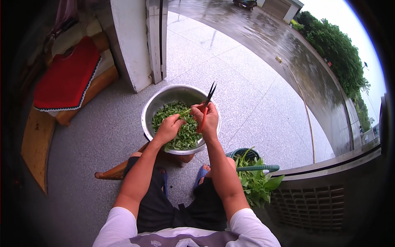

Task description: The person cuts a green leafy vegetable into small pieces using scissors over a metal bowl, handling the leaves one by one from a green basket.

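A large steel basin (pixel 148 129) stands before me, holding a heap of chopped green leaves (pixel 168 112). Over its middle, my left hand (pixel 169 128) pinches a small bunch of green stems (pixel 185 113). My right hand (pixel 208 119) is at the basin's right side, holding scissors with red handles (pixel 203 119) and dark blades that point up and away from me; its thumb and finger also touch the end of the stems. The blades look nearly closed and have nothing between them. By my right knee, a green plastic basket (pixel 237 152) holds long leafy stems (pixel 256 185).
The basin rests on a wooden stool or stand (pixel 185 158), partly hidden. A wooden leg (pixel 111 173) juts out left. A wooden seat with a red cloth (pixel 68 80) is at the far left, beside a white wall end (pixel 131 46). A metal door with a grille (pixel 308 207) stands at right.
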Tool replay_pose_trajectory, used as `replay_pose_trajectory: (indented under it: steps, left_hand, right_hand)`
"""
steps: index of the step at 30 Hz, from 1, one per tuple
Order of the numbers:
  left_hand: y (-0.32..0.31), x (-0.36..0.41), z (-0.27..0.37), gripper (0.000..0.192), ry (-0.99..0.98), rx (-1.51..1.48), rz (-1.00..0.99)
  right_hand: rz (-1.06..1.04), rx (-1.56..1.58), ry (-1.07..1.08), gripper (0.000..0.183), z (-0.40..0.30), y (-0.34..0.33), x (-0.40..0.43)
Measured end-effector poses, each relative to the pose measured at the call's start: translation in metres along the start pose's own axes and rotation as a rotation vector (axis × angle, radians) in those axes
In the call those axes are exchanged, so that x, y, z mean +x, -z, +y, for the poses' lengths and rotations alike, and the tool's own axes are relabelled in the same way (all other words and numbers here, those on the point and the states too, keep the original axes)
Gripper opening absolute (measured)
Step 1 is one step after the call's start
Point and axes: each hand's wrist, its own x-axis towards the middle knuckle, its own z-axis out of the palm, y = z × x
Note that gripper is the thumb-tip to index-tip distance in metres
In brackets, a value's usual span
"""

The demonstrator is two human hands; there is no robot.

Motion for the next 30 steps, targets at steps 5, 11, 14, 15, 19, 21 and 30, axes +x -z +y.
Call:
replay_pose_trajectory:
  steps: [5, 11, 14, 15, 19, 21, 30]
  left_hand:
    - [0.001, -0.002, 0.007, 0.018, -0.024, -0.010, -0.034]
    - [-0.006, -0.003, 0.004, 0.017, -0.065, 0.131, -0.003]
    - [-0.009, -0.001, 0.000, 0.020, -0.123, 0.137, 0.057]
    - [-0.008, -0.003, 0.003, 0.022, -0.111, 0.129, 0.061]
    - [-0.010, -0.001, 0.009, 0.024, -0.042, 0.077, 0.082]
    - [-0.012, -0.001, 0.012, 0.025, -0.031, 0.081, 0.060]
    - [-0.020, 0.005, -0.002, 0.027, -0.031, 0.161, 0.096]
  right_hand:
    - [-0.065, -0.094, 0.015, 0.025, 0.013, 0.005, 0.001]
    - [-0.131, -0.145, 0.034, 0.026, 0.018, 0.001, -0.007]
    - [-0.170, -0.198, 0.003, 0.024, 0.021, 0.001, -0.008]
    - [-0.177, -0.191, 0.031, 0.021, 0.021, -0.001, -0.009]
    - [0.004, -0.185, 0.095, 0.017, 0.018, -0.003, -0.014]
    - [0.104, -0.201, 0.159, 0.017, 0.017, -0.002, -0.015]
    - [0.009, -0.494, 0.261, 0.022, 0.020, -0.010, -0.030]
